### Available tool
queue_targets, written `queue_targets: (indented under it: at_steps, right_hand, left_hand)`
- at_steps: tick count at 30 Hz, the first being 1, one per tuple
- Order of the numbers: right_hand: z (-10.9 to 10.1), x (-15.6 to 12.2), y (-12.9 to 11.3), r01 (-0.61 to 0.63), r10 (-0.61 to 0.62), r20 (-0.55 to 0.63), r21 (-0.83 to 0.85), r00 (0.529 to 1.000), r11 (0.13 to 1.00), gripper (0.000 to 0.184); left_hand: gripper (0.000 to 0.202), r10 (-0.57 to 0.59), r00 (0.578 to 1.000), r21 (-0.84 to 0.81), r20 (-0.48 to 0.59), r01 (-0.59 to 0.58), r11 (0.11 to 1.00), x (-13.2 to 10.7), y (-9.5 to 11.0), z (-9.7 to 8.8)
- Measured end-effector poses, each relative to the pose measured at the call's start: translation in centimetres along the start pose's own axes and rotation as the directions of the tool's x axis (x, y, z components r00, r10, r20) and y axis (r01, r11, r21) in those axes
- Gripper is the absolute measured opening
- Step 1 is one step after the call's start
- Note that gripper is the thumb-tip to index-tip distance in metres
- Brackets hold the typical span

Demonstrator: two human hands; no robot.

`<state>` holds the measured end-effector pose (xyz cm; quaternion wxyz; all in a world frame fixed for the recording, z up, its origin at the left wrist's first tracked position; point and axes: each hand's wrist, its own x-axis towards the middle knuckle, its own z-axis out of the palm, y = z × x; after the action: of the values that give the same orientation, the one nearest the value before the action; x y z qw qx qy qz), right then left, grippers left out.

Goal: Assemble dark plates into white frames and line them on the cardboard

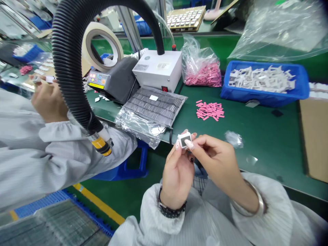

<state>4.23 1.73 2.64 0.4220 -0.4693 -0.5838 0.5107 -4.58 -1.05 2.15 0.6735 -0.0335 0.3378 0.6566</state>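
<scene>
My left hand [176,171] and my right hand [217,160] meet just off the front edge of the green table [269,136]. Together their fingertips pinch a small white square part with a dark middle [185,139]. Both hands are closed on it, thumbs and forefingers at its edges. A loose pile of small pink strips [210,110] lies on the table just beyond the hands. Beside it on the left lies a silvery bag of grey parts in rows [153,107].
A blue bin of white parts [263,83], a bag of pink strips [201,68], a white box unit [157,70] and a black corrugated hose [69,65] stand behind. A co-worker's hand [48,99] and sleeve are at left. A cardboard box [314,136] sits right.
</scene>
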Motion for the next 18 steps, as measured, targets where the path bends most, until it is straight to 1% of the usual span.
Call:
queue_targets:
  at_steps: [8,13,18]
  right_hand:
    - [-0.2,0.15,0.16,-0.026,0.02,-0.04,-0.143,0.999,0.989,0.023]
    - [-0.26,0.26,0.49,-0.041,0.034,-0.046,-0.171,0.998,0.984,0.025]
    - [-0.34,0.26,0.7,-0.048,0.04,-0.053,-0.159,0.998,0.986,0.024]
  left_hand:
    - [0.023,0.027,1.0,0.073,0.007,-0.027,0.997,0.31,-0.34,-0.52]
    - [0.021,0.07,0.996,0.086,0.048,-0.074,0.994,0.45,-0.51,-0.67]
    - [0.022,0.089,0.993,0.095,0.075,-0.096,0.991,0.55,-0.69,-0.8]
